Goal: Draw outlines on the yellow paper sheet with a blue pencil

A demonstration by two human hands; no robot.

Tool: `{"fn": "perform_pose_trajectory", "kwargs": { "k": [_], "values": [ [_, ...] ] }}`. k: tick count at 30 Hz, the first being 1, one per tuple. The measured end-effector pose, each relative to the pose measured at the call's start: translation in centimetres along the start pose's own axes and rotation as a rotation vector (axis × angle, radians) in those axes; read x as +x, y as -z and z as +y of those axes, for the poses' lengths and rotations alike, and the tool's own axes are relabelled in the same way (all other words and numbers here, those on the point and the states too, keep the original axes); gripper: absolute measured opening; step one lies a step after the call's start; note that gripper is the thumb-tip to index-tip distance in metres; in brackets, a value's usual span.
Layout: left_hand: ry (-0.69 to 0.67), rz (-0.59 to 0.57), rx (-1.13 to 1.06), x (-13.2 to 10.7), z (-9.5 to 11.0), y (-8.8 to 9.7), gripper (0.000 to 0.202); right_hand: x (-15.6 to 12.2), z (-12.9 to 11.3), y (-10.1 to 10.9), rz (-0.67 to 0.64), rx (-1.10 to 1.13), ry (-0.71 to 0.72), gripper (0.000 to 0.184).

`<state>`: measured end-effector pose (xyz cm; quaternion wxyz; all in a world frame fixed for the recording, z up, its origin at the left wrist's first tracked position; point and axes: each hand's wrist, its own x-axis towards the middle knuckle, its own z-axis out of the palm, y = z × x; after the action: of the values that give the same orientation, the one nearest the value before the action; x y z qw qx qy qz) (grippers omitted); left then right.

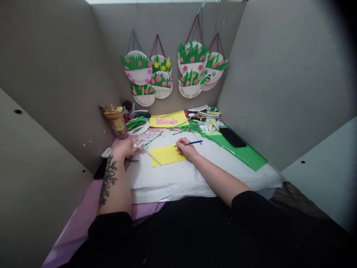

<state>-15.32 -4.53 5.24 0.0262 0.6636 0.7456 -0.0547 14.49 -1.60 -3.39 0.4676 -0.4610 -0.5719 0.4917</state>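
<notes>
My right hand [186, 148] is closed around a dark blue pencil [195, 142] with a red end. Its tip is over the upper right part of a yellow paper sheet [161, 155], whose right and lower right edges are cut unevenly. My left hand [130, 146] is closed on the pink-and-white end of a narrow, pale ruler-like strip [153, 156]. That strip slants down across the left part of the sheet. My left fingers are partly hidden, and I cannot make out any markings on the strip.
Behind lie another yellow sheet [182, 116] with pink paper, green paper strips [192, 126] and a plate of green leaves [138, 130]. A brown cup [118, 124] stands left. A black phone [232, 137] rests on green sheets [255, 160]. Paper-plate baskets [191, 91] hang behind.
</notes>
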Motion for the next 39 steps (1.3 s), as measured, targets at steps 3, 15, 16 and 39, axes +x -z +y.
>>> {"fn": "perform_pose_trajectory", "kwargs": {
  "k": [3,15,16,39],
  "values": [
    [-0.024,0.032,-0.051,-0.1,-0.3,-0.1,0.039,0.0,-0.1,0.0,0.006,0.0,0.009,0.02],
    [-0.173,0.314,-0.333,2.2,3.8,1.3,0.037,0.0,-0.3,0.1,0.036,0.002,0.0,0.021],
    [-0.214,0.361,-0.384,2.7,4.4,1.4,0.037,0.0,-0.4,0.1,0.042,0.002,-0.003,0.021],
    [0.013,0.567,-0.202,5.8,2.1,-4.9,0.024,-0.1,-0.4,0.2,0.051,-0.016,0.032,0.024]
  ]
}}
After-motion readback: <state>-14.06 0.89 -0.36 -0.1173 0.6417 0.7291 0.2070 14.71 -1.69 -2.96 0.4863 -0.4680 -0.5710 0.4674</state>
